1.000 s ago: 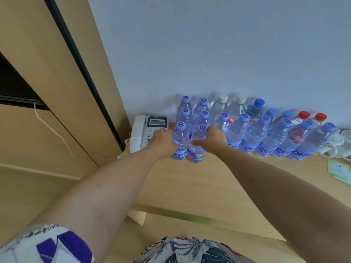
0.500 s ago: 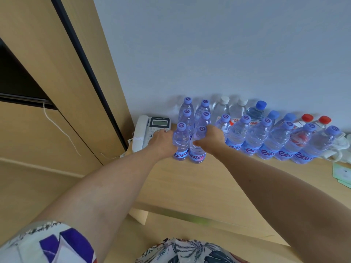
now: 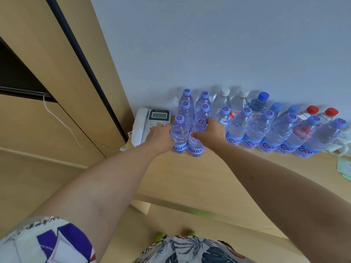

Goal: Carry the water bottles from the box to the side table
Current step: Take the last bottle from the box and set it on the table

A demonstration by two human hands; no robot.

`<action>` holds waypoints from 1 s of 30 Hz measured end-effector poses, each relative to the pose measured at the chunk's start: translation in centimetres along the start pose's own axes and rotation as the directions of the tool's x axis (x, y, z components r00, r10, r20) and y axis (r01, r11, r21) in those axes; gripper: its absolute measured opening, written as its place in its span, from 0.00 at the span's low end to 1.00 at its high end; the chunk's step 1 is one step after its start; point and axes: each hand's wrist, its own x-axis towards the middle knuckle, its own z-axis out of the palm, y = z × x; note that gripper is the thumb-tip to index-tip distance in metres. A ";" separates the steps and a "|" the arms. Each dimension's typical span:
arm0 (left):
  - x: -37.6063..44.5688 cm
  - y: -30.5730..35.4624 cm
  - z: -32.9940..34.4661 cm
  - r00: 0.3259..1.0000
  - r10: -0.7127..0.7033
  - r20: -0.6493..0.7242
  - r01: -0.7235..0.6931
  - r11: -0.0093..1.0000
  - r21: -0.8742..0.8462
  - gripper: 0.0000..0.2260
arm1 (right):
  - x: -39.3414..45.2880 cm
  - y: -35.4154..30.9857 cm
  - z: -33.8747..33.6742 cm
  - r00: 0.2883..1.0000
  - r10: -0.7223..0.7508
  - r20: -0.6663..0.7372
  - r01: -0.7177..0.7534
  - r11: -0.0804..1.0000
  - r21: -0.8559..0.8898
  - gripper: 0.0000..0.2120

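Two clear water bottles with purple caps stand side by side on the wooden side table point(image 3: 190, 179). My left hand point(image 3: 160, 136) grips the left bottle point(image 3: 179, 134) from its left side. My right hand point(image 3: 210, 132) grips the right bottle point(image 3: 197, 143) from its right side, fingers wrapped round its shoulder. Both bottles stand upright on the table top. Behind them are more purple-capped bottles point(image 3: 204, 109) in two short columns. The box is out of view.
A long row of bottles point(image 3: 275, 130) with purple, blue, white and red caps lines the wall to the right. A white desk phone point(image 3: 150, 122) sits left of my left hand. A wooden cabinet point(image 3: 57, 73) stands at the left. Green cards point(image 3: 345, 166) lie at the far right.
Both hands stay on the two front bottles, which remain standing at the same spot on the table. Only the camera has shifted slightly.
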 end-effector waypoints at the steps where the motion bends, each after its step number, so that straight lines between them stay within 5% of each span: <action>1: 0.0 0.1 0.1 1.000 -0.005 0.001 0.005 1.000 0.000 0.24 | 0.1 0.0 0.0 1.000 -0.005 0.003 0.005 1.000 -0.001 0.29; 11: -0.8 0.6 0.2 1.000 -0.027 -0.004 0.027 1.000 -0.013 0.24 | 0.2 0.5 -0.3 0.998 -0.053 0.029 0.052 0.998 0.041 0.25; 20: -1.6 1.2 -1.0 0.999 -0.027 -0.040 0.029 0.999 0.034 0.24 | -0.7 0.9 -1.6 0.989 -0.050 0.140 0.055 0.998 -0.031 0.34; 30: -4.6 1.4 -5.3 0.985 0.145 -0.089 -0.140 0.988 0.060 0.20 | -6.1 -1.2 -4.1 1.000 -0.023 -0.006 0.022 0.995 -0.096 0.36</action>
